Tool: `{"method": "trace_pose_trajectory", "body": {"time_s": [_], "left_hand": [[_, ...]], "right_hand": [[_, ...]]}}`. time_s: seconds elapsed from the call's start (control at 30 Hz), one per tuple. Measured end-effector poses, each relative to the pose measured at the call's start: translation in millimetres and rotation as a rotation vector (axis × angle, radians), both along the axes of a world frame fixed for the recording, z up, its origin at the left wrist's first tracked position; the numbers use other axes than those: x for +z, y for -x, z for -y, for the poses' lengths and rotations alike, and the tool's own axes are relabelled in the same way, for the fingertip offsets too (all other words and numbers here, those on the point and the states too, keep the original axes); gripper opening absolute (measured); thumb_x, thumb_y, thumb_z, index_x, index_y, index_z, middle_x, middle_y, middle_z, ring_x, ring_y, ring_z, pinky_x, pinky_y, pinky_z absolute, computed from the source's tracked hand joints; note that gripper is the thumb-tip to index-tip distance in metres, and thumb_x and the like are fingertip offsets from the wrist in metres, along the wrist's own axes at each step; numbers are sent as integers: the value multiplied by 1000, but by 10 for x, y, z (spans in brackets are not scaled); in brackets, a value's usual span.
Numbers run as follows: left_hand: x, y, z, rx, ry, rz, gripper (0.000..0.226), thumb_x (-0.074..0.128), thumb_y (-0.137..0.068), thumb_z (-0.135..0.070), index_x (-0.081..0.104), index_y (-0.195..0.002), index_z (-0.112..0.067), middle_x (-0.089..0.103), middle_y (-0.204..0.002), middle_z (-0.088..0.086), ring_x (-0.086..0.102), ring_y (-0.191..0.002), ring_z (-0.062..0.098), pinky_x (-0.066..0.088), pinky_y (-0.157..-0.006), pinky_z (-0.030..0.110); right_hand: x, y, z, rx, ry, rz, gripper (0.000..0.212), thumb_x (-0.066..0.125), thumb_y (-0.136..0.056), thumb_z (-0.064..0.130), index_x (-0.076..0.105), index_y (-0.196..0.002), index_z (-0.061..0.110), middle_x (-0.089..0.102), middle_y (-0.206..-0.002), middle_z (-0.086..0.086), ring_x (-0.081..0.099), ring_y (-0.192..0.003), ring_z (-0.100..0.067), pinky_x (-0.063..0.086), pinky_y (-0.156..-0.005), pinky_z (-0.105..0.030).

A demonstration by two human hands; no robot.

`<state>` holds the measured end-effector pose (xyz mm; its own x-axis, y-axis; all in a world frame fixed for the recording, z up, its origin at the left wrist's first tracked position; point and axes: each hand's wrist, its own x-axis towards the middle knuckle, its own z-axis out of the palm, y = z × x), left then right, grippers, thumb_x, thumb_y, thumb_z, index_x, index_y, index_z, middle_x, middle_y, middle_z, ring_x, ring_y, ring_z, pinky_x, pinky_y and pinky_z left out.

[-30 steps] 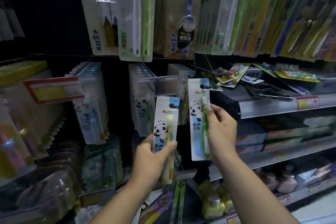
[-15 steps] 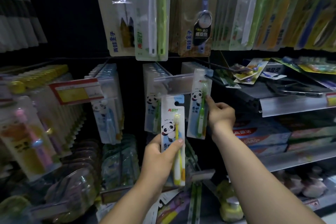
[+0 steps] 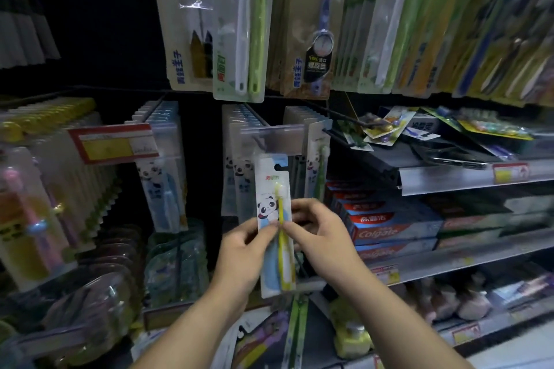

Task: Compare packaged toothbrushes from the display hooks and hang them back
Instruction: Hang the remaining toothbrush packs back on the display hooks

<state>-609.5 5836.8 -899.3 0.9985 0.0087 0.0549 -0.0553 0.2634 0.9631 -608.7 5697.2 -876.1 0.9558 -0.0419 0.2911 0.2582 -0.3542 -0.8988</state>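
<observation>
A carded yellow toothbrush with a panda picture (image 3: 274, 213) stands upright in front of the display hooks, held by both hands. My left hand (image 3: 242, 249) grips its left edge and lower part. My right hand (image 3: 317, 231) pinches its right edge at mid height. A green panda toothbrush pack (image 3: 318, 165) hangs at the front of the hook just right of the clear label holder (image 3: 271, 139). Behind that holder hang rows of the same panda packs (image 3: 236, 159).
Long adult toothbrush packs (image 3: 239, 24) hang overhead. Blue panda packs (image 3: 162, 165) and a red-and-yellow price tag (image 3: 114, 144) are to the left. Colgate boxes (image 3: 386, 225) fill the right shelf, with loose packs (image 3: 386, 126) on the shelf above.
My right hand left the green pack hanging on the hook and came down to the yellow pack. My left hand kept holding the yellow pack, now nearer the hooks.
</observation>
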Motion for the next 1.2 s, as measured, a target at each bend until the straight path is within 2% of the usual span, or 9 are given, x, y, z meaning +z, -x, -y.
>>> {"method": "trace_pose_trajectory", "body": {"time_s": [0.13,0.23,0.33,0.43,0.53,0.87,0.97,1.07,1.2], "left_hand": [[-15,35,-21,-65,-136,81,12,71,-96,-17,81,-100,-22,81,-99,-5,77,-96,15,62,-84,36],[4,45,-19,-86,-141,79,13,72,-95,-15,81,-98,-23,82,-96,-2,78,-89,16,63,-71,34],[4,24,-39,-76,-138,75,15,72,-95,-13,82,-97,-24,81,-93,2,75,-80,15,63,-71,35],[-4,1,-64,-53,-128,56,13,71,-96,-13,80,-97,-22,81,-91,2,74,-82,17,63,-76,41],[-17,-14,-69,-37,-162,70,15,69,-98,-11,79,-97,-22,80,-89,1,75,-84,17,64,-75,37],[2,-47,-157,-41,-142,81,18,67,-98,-7,76,-98,-22,80,-89,0,73,-80,16,61,-71,31],[-1,-75,-206,-29,-151,92,21,69,-97,-8,77,-95,-27,79,-93,0,74,-86,19,60,-70,30],[-15,-103,-247,9,-241,152,20,73,-95,-14,76,-92,-34,78,-93,-6,73,-90,15,60,-76,32],[-16,-121,-348,74,-520,266,14,74,-94,-29,70,-103,-39,71,-101,-15,67,-95,3,57,-86,27]], "right_hand": [[-43,55,139,-47,-88,-26,24,68,-94,4,70,-105,25,76,-99,-2,73,-97,-21,59,-88,-57],[-12,80,213,-99,-182,29,24,62,-96,-1,71,-105,19,76,-101,-1,73,-97,-21,59,-89,-55],[55,93,256,-217,-283,122,23,60,-98,-1,70,-108,18,77,-100,1,74,-94,-16,62,-83,-44],[124,82,288,-348,-371,217,22,58,-100,1,69,-109,18,76,-94,4,72,-84,-5,58,-69,-24],[129,37,324,-425,-429,250,20,60,-100,2,68,-111,17,75,-97,5,71,-79,2,55,-64,-17],[94,-41,373,-654,-449,310,17,64,-96,7,72,-108,16,75,-98,-2,71,-86,-16,59,-75,-36],[82,-13,359,-626,-386,300,21,61,-97,5,72,-109,18,75,-99,1,68,-80,-4,57,-70,-24],[61,7,319,-588,-282,306,20,61,-98,8,73,-110,20,74,-101,3,69,-86,-8,56,-72,-28],[81,-35,318,-593,-352,266,17,63,-100,12,72,-111,21,74,-97,8,69,-83,-2,55,-71,-24]]}}
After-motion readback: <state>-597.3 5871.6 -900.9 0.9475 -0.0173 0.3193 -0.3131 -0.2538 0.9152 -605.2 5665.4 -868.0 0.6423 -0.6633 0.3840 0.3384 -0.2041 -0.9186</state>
